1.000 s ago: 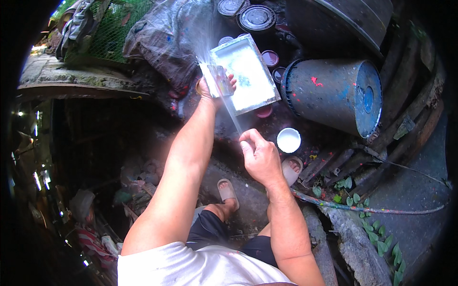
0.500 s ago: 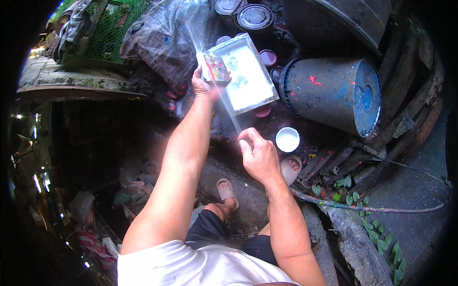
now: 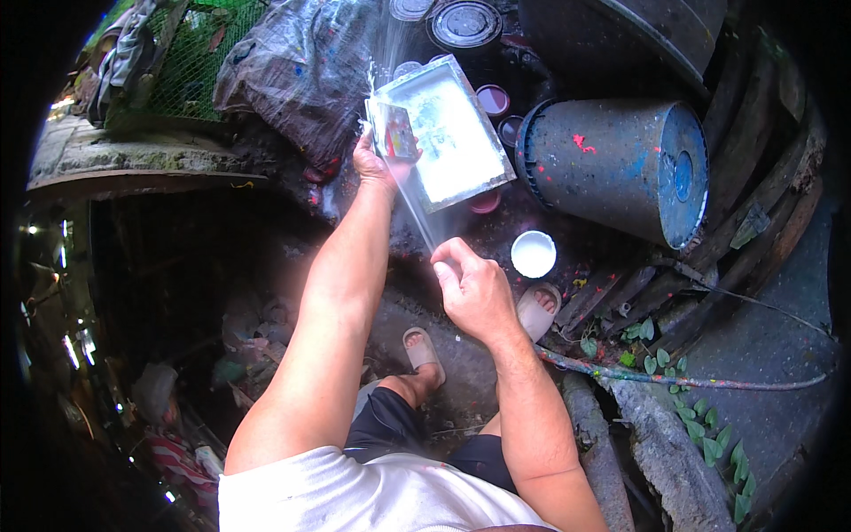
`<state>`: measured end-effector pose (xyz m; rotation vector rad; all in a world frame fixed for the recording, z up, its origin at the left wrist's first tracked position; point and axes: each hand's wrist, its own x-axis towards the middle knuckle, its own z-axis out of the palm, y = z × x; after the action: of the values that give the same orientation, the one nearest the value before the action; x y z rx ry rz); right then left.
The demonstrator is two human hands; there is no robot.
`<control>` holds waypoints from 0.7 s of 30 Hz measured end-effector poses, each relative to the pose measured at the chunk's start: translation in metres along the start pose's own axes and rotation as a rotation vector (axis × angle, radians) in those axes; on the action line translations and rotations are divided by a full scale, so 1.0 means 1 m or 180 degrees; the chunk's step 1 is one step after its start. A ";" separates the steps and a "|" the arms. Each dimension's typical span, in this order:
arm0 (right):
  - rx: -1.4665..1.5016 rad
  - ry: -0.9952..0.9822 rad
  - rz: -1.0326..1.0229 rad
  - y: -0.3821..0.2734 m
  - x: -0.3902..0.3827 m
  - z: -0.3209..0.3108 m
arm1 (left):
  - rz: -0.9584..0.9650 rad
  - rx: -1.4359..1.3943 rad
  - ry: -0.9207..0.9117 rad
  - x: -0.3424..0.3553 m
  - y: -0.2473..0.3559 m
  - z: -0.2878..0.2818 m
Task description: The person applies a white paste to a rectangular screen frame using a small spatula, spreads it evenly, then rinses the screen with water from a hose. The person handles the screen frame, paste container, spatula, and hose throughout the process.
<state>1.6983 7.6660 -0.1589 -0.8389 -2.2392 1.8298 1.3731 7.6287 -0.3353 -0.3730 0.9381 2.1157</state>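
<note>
My left hand (image 3: 374, 163) grips a small flat block (image 3: 395, 133) with red, yellow and grey paint spots, above the left edge of a shallow rectangular tray. That tray (image 3: 498, 173) has a pale, worn rim and white contents with grey smudges. My right hand (image 3: 470, 285) is closed, thumb against curled fingers, on one end of a long thin stick (image 3: 414, 209). Motion smears the stick into a pale streak that runs up past the block. Whitish strands or spray blur around its far end, whose kind I cannot make out.
Right of the tray lies a paint-spattered dark bucket (image 3: 603, 168) on its side. A small white-filled cup (image 3: 534, 254) stands near my foot. Lidded cans (image 3: 464, 24) and a crumpled grey sheet (image 3: 292, 84) lie beyond. A hose (image 3: 656, 382) and wooden planks (image 3: 745, 204) are on the right.
My left hand has tilted the block, which now looks narrower. My right hand has shifted slightly left, and the blurred stick has swung with it. The tray sits about the same.
</note>
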 end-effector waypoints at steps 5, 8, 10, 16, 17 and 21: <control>-0.0039 0.0003 -0.0030 0.001 0.000 -0.001 | -0.0063 -0.0032 0.0174 -0.007 -0.003 0.009; -0.0153 0.0030 -0.0060 0.000 0.000 -0.002 | -0.0041 -0.0046 0.0246 -0.011 -0.006 0.011; -0.0311 0.0027 -0.0017 -0.001 0.000 -0.003 | -0.0034 -0.0060 0.0260 -0.012 -0.007 0.011; -0.0305 0.0085 0.0042 0.000 0.000 -0.007 | -0.0082 -0.0074 0.0237 -0.014 -0.008 0.000; -0.0323 0.0076 0.0041 0.000 0.000 -0.008 | -0.0087 -0.0064 0.0240 -0.016 -0.008 0.000; -0.0367 0.0075 0.0022 -0.002 -0.001 -0.010 | -0.0125 -0.0102 0.0186 -0.019 -0.008 -0.002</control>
<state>1.7026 7.6735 -0.1540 -0.8830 -2.3489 1.6983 1.3913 7.6207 -0.3303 -0.4682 0.9237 2.0961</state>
